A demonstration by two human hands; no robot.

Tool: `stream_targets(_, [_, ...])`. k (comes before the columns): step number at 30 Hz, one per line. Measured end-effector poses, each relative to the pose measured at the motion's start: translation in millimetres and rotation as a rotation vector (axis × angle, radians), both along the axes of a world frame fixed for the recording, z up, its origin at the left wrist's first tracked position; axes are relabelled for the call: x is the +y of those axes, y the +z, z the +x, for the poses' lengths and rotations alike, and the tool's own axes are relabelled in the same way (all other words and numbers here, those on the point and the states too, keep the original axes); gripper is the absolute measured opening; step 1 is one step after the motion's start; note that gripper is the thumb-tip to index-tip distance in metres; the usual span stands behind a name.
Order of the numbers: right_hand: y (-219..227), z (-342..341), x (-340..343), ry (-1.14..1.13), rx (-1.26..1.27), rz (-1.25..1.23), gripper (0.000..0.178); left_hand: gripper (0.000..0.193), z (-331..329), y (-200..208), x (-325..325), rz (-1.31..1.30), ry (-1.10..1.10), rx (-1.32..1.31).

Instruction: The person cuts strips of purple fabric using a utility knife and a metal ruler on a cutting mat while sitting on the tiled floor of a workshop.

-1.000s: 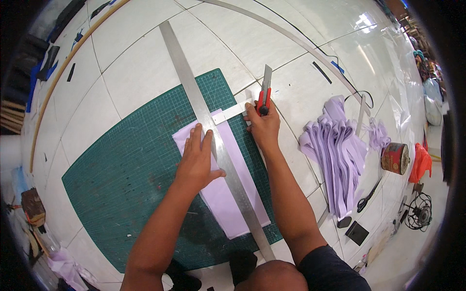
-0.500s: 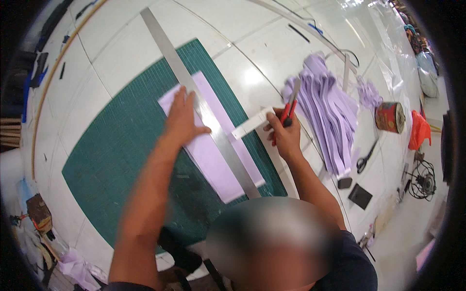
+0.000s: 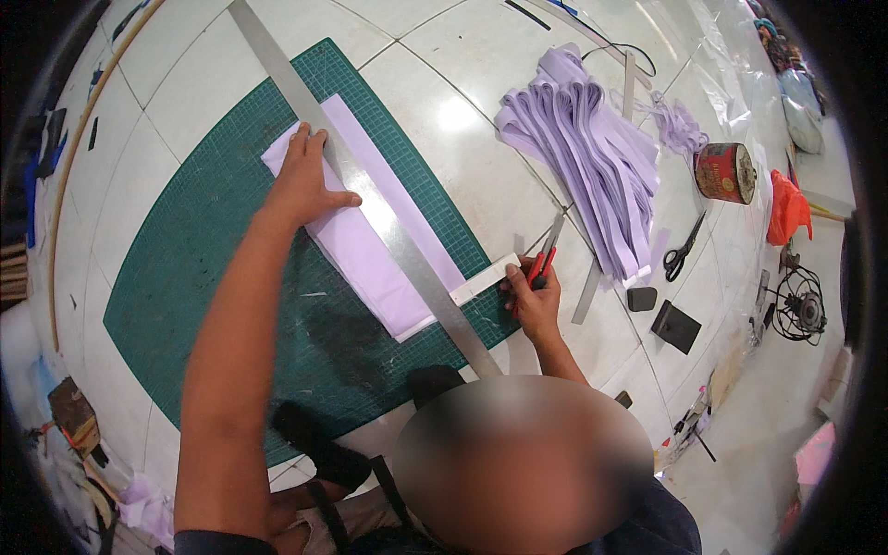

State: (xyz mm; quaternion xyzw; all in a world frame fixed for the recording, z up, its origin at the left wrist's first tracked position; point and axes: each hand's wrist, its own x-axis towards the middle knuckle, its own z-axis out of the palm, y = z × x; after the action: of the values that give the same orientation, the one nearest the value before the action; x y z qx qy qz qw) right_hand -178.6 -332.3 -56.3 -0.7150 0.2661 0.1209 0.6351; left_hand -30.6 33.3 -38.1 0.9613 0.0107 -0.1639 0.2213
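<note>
A long metal ruler [image 3: 375, 205] lies slantwise over folded lilac fabric [image 3: 363, 264] on a green cutting mat [image 3: 203, 305]. My left hand [image 3: 305, 180] presses on the fabric and the ruler's left edge, thumb and fingers spread. In my right hand [image 3: 538, 305] are a red box cutter [image 3: 542, 266], its blade pointing up and away, and a short white strip [image 3: 486, 280], pinched by thumb and fingers. The strip's far end meets the ruler's right edge near the fabric's lower corner. My fingers hide part of the cutter's handle.
Right of the mat lies a pile of long lilac fabric strips [image 3: 592, 157]. Black scissors [image 3: 683, 250], a round tin [image 3: 725, 173], a dark block [image 3: 675, 326] and a red plastic bag [image 3: 788, 208] stand or lie farther right on the tiled floor [image 3: 444, 83].
My right hand has moved down along the ruler with the cutter and white strip, toward the fabric's near end. My left hand still rests at the ruler. The whole view has shifted.
</note>
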Motion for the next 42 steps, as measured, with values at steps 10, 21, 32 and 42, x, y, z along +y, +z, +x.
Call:
stream_targets(10, [-3.5, 2.1, -0.2, 0.026, 0.027, 0.005, 0.04, 0.121, -1.6, 2.3, -1.5, 0.025, 0.0, -0.013])
stream_targets(21, [-7.7, 2.8, 1.7, 0.005, 0.011, 0.028, 0.038, 0.121, -3.8, -2.2, 3.2, 0.017, -0.014, -0.019])
stream_targets(32, [16.2, 17.9, -39.2, 0.052, -0.244, -0.694, 0.035, 0.082, -7.6, 17.8, -18.7, 0.236, -0.138, -0.038])
stream_targets(42, [34.8, 100.4, 107.1, 0.553, -0.132, -0.403, 0.037, 0.138, -26.2, 26.3, -45.7, 0.352, -0.106, 0.11])
